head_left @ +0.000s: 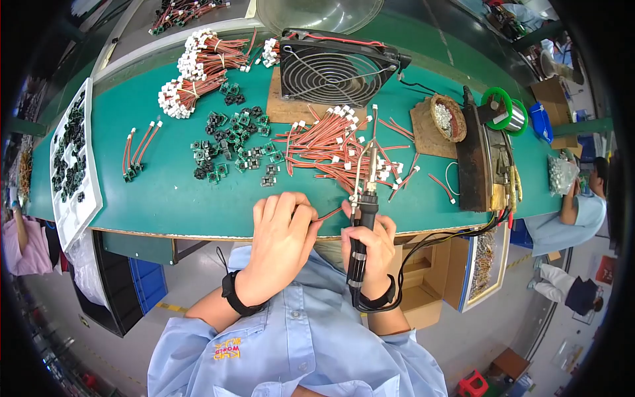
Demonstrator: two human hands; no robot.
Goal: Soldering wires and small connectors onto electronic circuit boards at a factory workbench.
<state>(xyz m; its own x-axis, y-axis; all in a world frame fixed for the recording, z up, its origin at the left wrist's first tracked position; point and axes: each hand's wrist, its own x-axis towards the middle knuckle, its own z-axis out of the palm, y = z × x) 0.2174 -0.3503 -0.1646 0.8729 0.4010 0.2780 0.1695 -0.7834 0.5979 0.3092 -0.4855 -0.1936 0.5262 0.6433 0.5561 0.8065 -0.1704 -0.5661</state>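
My right hand [372, 248] is wrapped around the black handle of a soldering iron [360, 245], which points up and away over the bench, with a thin metal feed tube alongside its tip. My left hand [283, 228] is closed near the bench's front edge, fingertips pinched together. Between the two hands runs a short red wire lead [329, 215]; its left end goes into my left fingers, which hide what is there. Beyond the iron lies a heap of red wire leads with white connectors [331, 142]. Small green circuit boards with black parts [231, 139] are strewn to its left.
A black fan [334, 69] stands at the back on a wooden board. Bundled leads [205, 63] lie at its left, near a white tray of boards [76, 165]. On the right are a solder spool [506, 111], a small bowl [448, 118] and a metal box [477, 159]. Another person [575, 205] sits far right.
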